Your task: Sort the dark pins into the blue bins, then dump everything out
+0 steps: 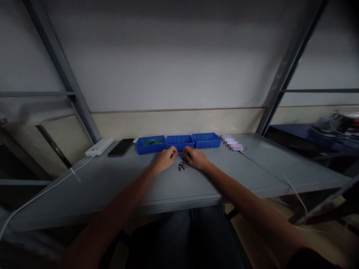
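In front of the blue bins, my left hand (167, 158) and my right hand (195, 157) face each other with fingers pinched. Between the fingertips runs a thin rod-like piece (181, 152), too small to name; both hands appear to grip it. Just below, several small dark screw-like pieces (182, 166) lie in a loose cluster on the grey table (117, 186), closest to my right hand. Behind my hands is the middle blue bin (181, 139), whose contents are hard to see. The left blue bin (150, 148) holds small green pieces (153, 142).
A right blue bin (206, 141) completes the row. On the left lie a black phone (121, 147) and a white power bank (99, 147) with a cable. A blurred-out phone-like object (233, 143) with a white cable (263, 164) lies right. Metal posts (80, 108) flank the table.
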The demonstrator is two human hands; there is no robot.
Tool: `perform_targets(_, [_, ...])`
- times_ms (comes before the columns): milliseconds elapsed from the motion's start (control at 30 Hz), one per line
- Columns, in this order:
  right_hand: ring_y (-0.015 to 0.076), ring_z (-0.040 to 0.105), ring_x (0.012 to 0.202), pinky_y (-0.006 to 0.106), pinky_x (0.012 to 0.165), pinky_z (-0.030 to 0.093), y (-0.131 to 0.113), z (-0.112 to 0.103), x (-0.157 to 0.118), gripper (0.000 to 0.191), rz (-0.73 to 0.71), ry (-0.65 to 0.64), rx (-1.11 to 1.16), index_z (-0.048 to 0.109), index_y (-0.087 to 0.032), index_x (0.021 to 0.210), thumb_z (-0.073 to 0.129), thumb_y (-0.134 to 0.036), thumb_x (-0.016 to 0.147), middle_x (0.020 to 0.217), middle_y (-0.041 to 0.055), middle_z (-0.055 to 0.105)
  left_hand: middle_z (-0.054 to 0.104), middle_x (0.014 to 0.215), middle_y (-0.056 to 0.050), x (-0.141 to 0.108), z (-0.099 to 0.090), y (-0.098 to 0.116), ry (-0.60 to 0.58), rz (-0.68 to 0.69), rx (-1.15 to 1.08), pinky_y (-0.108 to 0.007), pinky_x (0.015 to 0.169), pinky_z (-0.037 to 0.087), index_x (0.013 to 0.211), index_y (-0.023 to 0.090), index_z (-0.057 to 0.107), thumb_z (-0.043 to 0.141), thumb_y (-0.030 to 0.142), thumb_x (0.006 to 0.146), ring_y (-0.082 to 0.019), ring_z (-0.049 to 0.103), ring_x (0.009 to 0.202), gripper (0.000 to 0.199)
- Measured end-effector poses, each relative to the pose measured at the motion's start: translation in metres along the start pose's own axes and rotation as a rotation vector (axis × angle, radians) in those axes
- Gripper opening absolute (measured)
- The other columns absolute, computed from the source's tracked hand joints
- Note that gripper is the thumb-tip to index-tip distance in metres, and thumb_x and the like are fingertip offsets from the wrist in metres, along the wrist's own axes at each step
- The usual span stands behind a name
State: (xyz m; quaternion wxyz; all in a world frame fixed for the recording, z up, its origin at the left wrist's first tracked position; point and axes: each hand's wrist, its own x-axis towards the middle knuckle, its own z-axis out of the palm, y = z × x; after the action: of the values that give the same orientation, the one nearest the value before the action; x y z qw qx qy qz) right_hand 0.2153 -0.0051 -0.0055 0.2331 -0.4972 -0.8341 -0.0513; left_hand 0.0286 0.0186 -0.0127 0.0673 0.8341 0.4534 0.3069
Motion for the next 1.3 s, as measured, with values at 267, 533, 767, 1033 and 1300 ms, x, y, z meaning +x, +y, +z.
perform_targets(267, [0.0148, 0.056, 0.083, 0.023, 0.071, 0.035, 0.0, -0.001, 0.001, 0.028, -0.008, -0.028, -0.002, 0.058, -0.019, 0.098, 0.034, -0.03, 0.089, 0.097, 0.0063, 0.062, 0.063, 0.074, -0.002, 0.0, -0.002, 0.003, -0.008, 0.005, -0.009, -0.021, 0.056, 0.034, 0.089, 0.02, 0.056, 0.043, 0.025, 0.083, -0.012, 0.055, 0.064, 0.016])
perform_targets(533, [0.0151, 0.057, 0.085, 0.024, 0.072, 0.036, -0.002, -0.003, 0.001, 0.032, 0.02, -0.061, -0.011, 0.059, -0.018, 0.098, 0.032, -0.032, 0.091, 0.098, 0.0072, 0.063, 0.063, 0.073, -0.001, -0.001, -0.004, 0.007, -0.018, -0.012, 0.001, -0.021, 0.056, 0.035, 0.09, 0.019, 0.057, 0.043, 0.024, 0.083, -0.012, 0.055, 0.062, 0.016])
perform_targets(767, [0.0153, 0.057, 0.086, 0.024, 0.072, 0.035, -0.002, -0.003, 0.001, 0.031, 0.02, -0.059, -0.001, 0.059, -0.019, 0.098, 0.032, -0.033, 0.09, 0.098, 0.0068, 0.064, 0.063, 0.076, -0.001, -0.001, -0.005, 0.008, -0.023, -0.017, 0.021, -0.021, 0.06, 0.036, 0.09, 0.02, 0.056, 0.042, 0.023, 0.084, -0.013, 0.056, 0.068, 0.016])
perform_targets(1033, [0.0156, 0.058, 0.081, 0.023, 0.066, 0.035, -0.002, -0.002, 0.0, 0.028, 0.039, -0.04, -0.003, 0.052, -0.018, 0.107, 0.044, -0.033, 0.084, 0.096, 0.0067, 0.064, 0.062, 0.075, -0.001, -0.002, -0.004, 0.007, -0.028, -0.011, 0.01, -0.022, 0.061, 0.037, 0.09, 0.02, 0.055, 0.041, 0.023, 0.083, -0.013, 0.056, 0.068, 0.016])
perform_targets(1300, [0.0163, 0.059, 0.079, 0.024, 0.064, 0.034, -0.001, 0.0, 0.001, 0.024, 0.021, -0.034, -0.027, 0.053, -0.019, 0.102, 0.039, -0.031, 0.086, 0.092, 0.0054, 0.065, 0.062, 0.073, -0.001, -0.002, -0.006, 0.01, -0.047, -0.042, 0.013, -0.022, 0.061, 0.037, 0.09, 0.02, 0.056, 0.041, 0.022, 0.083, -0.013, 0.055, 0.067, 0.016])
